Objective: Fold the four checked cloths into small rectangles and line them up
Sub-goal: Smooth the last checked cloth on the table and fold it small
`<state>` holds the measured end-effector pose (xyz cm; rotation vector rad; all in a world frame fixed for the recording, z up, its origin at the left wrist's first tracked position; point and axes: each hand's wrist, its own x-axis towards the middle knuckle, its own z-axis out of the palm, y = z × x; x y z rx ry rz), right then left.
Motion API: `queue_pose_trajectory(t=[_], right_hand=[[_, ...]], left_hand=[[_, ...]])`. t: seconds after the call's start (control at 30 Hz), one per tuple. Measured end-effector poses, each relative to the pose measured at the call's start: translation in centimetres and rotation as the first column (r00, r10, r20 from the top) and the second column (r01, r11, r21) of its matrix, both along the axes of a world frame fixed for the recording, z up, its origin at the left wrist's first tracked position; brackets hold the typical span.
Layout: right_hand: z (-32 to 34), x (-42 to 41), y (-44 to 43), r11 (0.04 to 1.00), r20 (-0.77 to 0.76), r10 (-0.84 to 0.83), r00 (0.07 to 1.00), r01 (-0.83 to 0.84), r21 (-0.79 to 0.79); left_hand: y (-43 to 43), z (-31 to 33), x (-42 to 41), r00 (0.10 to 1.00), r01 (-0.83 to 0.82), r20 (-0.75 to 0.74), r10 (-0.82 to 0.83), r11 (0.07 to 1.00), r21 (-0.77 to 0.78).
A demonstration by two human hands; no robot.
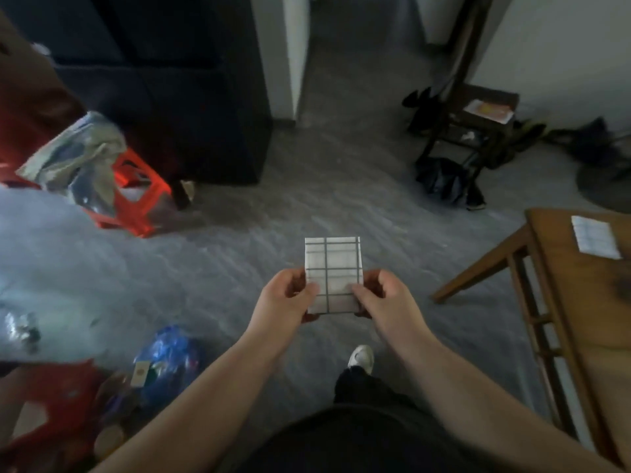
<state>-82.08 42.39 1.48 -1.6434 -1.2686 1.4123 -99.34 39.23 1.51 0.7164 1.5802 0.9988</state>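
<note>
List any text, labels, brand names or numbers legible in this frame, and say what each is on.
No text can be read.
Tag on the blue bag: a mark, too blurred to read.
Paper on the dark stand: print too small to read.
Checked cloth held in the left hand and right hand: grid lines only.
Folded cloth on the wooden table: no lettering.

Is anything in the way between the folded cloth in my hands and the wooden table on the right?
Nothing visible blocks it. The folded checked cloth is held in the air by the left hand and right hand. Only open grey floor lies between it and the wooden table, where another folded cloth already lies.
</note>
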Motion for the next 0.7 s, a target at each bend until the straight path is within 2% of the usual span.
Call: queue_pose_trajectory(t=[0.23,0.5,0.7], right_hand=[[-0.9,6.4,15.3,0.989,-0.098,-0.147,0.984,0.146,-0.013],[1.7,15.2,32.1,0.973,0.015,-0.232,0.973,0.232,0.0],[1.5,20.0,41.3,0.915,-0.022,-0.403,0.915,0.402,-0.022]], left_hand=[[18.4,-0.3,5.6,0.981,0.192,-0.052,-0.189,0.98,0.052],[37.3,2.4,14.5,0.914,0.375,-0.203,-0.351,0.922,0.099],[49.9,1.8,20.2,0.876,0.478,-0.129,-0.465,0.872,0.106]])
